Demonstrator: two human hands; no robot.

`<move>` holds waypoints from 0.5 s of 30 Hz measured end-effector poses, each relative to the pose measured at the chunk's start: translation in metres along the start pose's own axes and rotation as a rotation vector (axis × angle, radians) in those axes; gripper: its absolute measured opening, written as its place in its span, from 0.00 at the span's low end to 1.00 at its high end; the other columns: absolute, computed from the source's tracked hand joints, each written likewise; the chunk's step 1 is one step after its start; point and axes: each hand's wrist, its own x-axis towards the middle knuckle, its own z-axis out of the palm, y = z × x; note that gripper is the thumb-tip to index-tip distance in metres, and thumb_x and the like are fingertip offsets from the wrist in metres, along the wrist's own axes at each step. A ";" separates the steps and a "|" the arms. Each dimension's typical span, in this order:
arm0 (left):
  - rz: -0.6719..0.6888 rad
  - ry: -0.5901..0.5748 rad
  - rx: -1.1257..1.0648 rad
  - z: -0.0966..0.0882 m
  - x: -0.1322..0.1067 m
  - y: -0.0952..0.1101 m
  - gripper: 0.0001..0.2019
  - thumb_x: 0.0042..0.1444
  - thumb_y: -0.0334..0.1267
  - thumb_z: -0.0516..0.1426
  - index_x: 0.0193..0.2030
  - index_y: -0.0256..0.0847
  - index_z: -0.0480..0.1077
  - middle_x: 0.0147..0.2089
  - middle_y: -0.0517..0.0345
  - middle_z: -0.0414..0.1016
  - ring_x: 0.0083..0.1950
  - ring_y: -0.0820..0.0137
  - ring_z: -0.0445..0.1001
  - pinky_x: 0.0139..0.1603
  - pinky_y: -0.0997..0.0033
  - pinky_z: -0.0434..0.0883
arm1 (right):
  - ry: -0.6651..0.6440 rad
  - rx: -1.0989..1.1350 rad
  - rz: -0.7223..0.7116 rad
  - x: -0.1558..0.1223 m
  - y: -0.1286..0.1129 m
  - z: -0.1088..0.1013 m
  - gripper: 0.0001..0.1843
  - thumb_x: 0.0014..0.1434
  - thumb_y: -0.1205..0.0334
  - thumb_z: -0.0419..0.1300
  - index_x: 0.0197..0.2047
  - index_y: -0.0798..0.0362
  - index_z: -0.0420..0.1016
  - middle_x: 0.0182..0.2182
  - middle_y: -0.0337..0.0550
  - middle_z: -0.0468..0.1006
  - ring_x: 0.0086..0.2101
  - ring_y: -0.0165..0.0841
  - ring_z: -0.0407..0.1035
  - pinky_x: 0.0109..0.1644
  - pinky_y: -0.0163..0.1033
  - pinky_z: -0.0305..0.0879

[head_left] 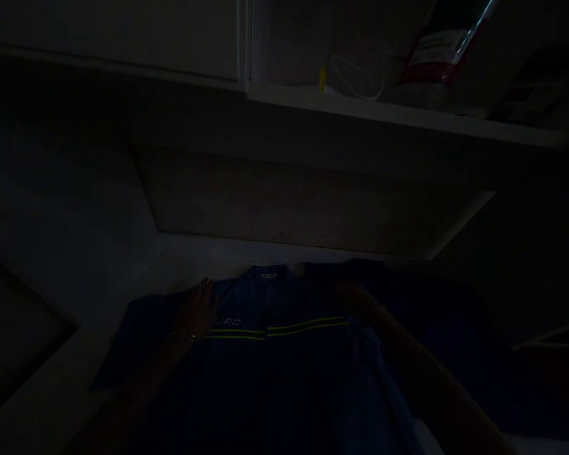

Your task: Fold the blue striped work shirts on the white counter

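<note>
A dark blue shirt [265, 366] with two yellow-green chest stripes, light lettering and a collar label lies spread out, collar away from me. My left hand [200, 309] rests on its left shoulder, fingers stretched out and apart, with something shiny at the wrist. Over on the right shoulder lies my right hand [359, 300]; its fingers fade into the dark, so their grip cannot be made out. More dark blue cloth [436, 316] lies to the right, partly behind my right arm.
The scene is very dim. Above the shirt runs a white shelf [398, 115] bearing a red and dark packet [436, 50], a thin white cord [355, 76] and a small yellow item [322, 78]. A back wall panel [284, 202] stands behind the surface.
</note>
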 end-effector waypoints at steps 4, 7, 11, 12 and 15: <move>-0.097 -0.173 0.088 0.012 0.002 -0.024 0.31 0.64 0.49 0.39 0.71 0.37 0.50 0.74 0.46 0.49 0.72 0.52 0.50 0.67 0.30 0.44 | -0.014 0.012 0.015 -0.002 0.035 0.000 0.19 0.67 0.58 0.46 0.48 0.51 0.77 0.48 0.50 0.78 0.46 0.37 0.72 0.49 0.40 0.61; -0.094 -0.257 0.109 0.010 0.003 -0.027 0.32 0.64 0.52 0.37 0.72 0.42 0.47 0.75 0.51 0.45 0.74 0.52 0.44 0.65 0.23 0.39 | 0.071 -0.038 0.183 -0.009 0.065 0.005 0.20 0.66 0.64 0.45 0.54 0.53 0.73 0.55 0.55 0.73 0.50 0.40 0.69 0.51 0.44 0.60; -0.135 -0.280 0.118 0.006 0.010 -0.022 0.34 0.63 0.57 0.37 0.72 0.44 0.47 0.76 0.53 0.42 0.75 0.50 0.41 0.63 0.20 0.39 | 0.135 -0.094 0.367 -0.016 0.067 0.006 0.18 0.67 0.61 0.46 0.51 0.51 0.74 0.51 0.53 0.74 0.49 0.45 0.68 0.54 0.57 0.58; -0.151 -0.286 0.114 0.005 0.011 -0.021 0.35 0.62 0.58 0.37 0.72 0.44 0.48 0.76 0.53 0.41 0.75 0.48 0.41 0.62 0.19 0.39 | 0.186 -0.110 0.378 -0.015 0.057 0.004 0.18 0.66 0.61 0.46 0.52 0.51 0.73 0.51 0.53 0.74 0.49 0.46 0.67 0.55 0.59 0.56; -0.187 -0.264 0.121 -0.001 0.015 -0.012 0.36 0.61 0.60 0.38 0.71 0.44 0.50 0.76 0.49 0.42 0.74 0.45 0.40 0.60 0.16 0.39 | 0.376 -0.095 0.300 -0.006 0.004 -0.008 0.20 0.67 0.61 0.45 0.57 0.50 0.70 0.55 0.53 0.72 0.52 0.45 0.64 0.61 0.61 0.47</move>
